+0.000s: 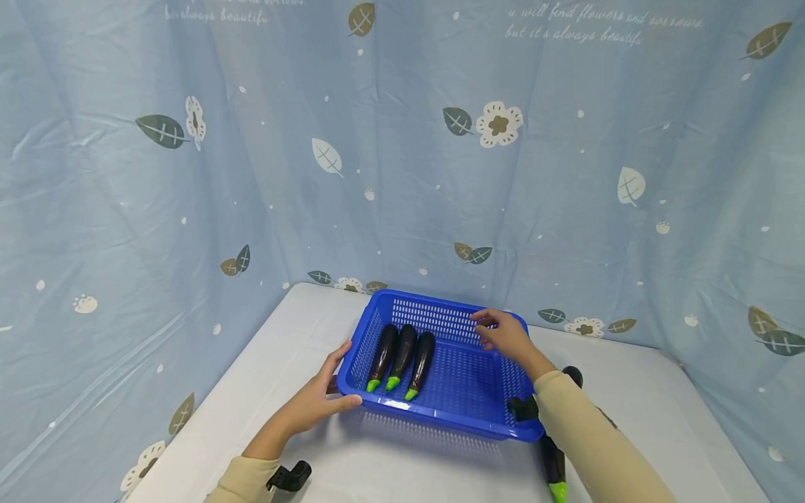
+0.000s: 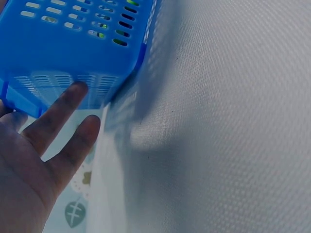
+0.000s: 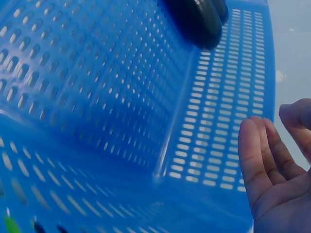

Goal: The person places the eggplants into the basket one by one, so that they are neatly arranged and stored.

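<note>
Three dark eggplants with green stem ends lie side by side in the left half of a blue perforated plastic basket (image 1: 468, 423); the middle eggplant (image 1: 402, 358) lies close to the left one. My left hand (image 1: 314, 400) is at the basket's front left corner, thumb by the front rim, another finger along the left side. In the left wrist view its fingers (image 2: 58, 116) extend fairly straight beside the basket wall. Over the basket's right half hovers my right hand (image 1: 506, 337), holding nothing, fingers loosely bent. The right wrist view shows its fingers (image 3: 253, 155) apart from any eggplant.
More eggplant shows right of the basket, partly hidden by my right sleeve (image 1: 585, 433): a dark end (image 1: 573, 375) and a green-tipped length (image 1: 553, 461). A white table (image 1: 302, 314) lies beneath. Blue patterned curtain (image 1: 402, 195) hangs behind and at both sides.
</note>
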Demonstrator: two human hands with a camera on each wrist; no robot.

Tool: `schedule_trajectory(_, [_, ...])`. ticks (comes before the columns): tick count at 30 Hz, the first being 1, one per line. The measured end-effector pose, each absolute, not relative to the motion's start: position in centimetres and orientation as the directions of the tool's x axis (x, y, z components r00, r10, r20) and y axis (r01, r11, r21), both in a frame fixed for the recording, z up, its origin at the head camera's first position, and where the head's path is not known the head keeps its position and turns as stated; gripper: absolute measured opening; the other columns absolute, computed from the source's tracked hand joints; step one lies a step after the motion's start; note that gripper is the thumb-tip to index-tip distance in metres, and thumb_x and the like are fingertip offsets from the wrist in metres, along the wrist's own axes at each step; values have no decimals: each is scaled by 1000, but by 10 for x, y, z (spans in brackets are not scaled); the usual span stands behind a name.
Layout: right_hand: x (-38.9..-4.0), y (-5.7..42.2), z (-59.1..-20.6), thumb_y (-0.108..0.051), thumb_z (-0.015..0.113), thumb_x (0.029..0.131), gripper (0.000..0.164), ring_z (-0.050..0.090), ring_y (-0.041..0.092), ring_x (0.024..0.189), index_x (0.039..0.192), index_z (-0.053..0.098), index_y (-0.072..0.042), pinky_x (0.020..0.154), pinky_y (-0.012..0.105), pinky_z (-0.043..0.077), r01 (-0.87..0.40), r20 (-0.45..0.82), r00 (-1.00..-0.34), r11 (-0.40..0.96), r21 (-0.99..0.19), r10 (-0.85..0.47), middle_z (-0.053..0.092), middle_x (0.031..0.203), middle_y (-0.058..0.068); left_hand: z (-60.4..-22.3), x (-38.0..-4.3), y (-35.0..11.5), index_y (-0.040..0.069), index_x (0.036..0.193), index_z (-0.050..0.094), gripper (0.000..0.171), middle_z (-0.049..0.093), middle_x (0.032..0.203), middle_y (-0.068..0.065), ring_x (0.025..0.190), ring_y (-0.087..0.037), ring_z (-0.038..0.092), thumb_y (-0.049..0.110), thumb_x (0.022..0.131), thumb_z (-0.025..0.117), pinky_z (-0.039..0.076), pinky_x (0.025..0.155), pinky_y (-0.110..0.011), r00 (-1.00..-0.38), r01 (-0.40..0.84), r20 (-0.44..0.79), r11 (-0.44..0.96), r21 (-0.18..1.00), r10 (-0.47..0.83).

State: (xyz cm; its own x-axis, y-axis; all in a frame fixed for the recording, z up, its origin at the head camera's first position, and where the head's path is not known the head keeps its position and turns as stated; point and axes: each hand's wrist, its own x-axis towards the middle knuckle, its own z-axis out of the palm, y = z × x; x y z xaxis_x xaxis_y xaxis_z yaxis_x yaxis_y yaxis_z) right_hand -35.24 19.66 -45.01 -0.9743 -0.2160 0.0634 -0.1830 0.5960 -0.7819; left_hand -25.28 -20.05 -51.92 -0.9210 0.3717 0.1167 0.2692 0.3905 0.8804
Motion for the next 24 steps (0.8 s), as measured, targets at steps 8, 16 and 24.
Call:
schedule_trajectory(8, [-354, 211, -445, -8, 59, 102, 28, 69, 30, 85, 128, 62, 3, 75, 48, 60, -201, 90, -973, 601, -774, -211, 66, 115, 24, -520, -253, -200, 26, 165, 9, 100, 11, 170, -13, 135, -40, 49, 29, 91, 78, 47, 103, -47, -923, 269, 115, 402, 875, 367])
schedule_trajectory(16, [-353, 223, -441, -6, 58, 102, 29, 68, 37, 87, 130, 61, 5, 76, 50, 60, -208, 103, -972, 566, -798, -212, 64, 118, 28, -519, -252, -200, 26, 165, 9, 101, 13, 169, -14, 132, -38, 52, 30, 91, 78, 47, 103, -49, -926, 257, 105, 400, 880, 364])
schedule_trajectory(24, [-352, 233, -434, -7, 57, 103, 30, 68, 44, 93, 131, 60, 5, 72, 40, 61, -198, 99, -975, 574, -795, -199, 63, 121, 30, -519, -252, -201, 25, 165, 8, 101, 12, 169, -14, 132, -36, 52, 29, 91, 78, 47, 103, -47, -922, 266, 112, 396, 879, 371])
